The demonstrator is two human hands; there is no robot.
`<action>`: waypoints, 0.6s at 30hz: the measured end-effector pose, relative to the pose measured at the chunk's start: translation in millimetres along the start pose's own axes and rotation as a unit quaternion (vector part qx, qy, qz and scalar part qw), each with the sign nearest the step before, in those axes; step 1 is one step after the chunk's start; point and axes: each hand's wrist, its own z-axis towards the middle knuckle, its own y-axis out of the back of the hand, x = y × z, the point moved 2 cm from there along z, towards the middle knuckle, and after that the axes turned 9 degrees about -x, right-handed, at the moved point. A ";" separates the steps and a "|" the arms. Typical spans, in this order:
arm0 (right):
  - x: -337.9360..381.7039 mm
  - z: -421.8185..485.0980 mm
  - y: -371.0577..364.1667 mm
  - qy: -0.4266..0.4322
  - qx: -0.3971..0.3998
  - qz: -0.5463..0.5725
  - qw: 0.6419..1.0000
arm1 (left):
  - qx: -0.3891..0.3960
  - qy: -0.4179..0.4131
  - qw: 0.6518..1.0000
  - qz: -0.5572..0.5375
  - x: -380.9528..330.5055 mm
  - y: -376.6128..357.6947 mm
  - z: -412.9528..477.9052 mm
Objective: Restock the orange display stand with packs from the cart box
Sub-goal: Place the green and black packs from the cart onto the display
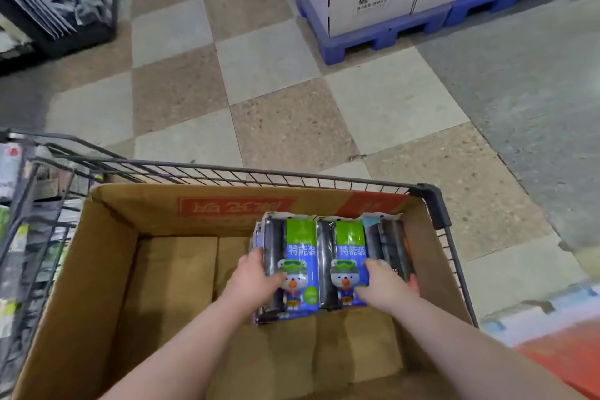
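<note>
Left hand (259, 276) and right hand (386, 284) grip the last battery packs (302, 250) centre-frame; cardboard box (113, 269) otherwise bare, so restocking looks nearly done.

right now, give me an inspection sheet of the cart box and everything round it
surface: cardboard box sits in the wire cart; much of its floor is bare card
job's things: left packs and right packs, blue and green, side by side at the box's far right; orange stand blurred at lower right
clutter: blurred goods left of the cart
grips: left hand grips the left packs; right hand grips the right packs
cables: nothing seen
surroundings: checkered tile floor; white cartons on a blue pallet; dark rack of goods at upper left
</note>
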 end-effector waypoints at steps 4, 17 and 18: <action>4.8 20.2 -20.6 -0.062 -0.027 0.091 0.993 | -0.020 0.043 0.997 -0.065 7.4 -9.3 24.4; 16.1 33.8 -47.3 -0.220 -0.059 0.294 0.928 | 0.012 0.139 0.949 -0.281 35.3 -2.3 26.9; 17.2 32.6 -48.7 -0.224 -0.062 0.305 0.923 | 0.016 0.139 0.948 -0.286 37.8 -1.9 25.5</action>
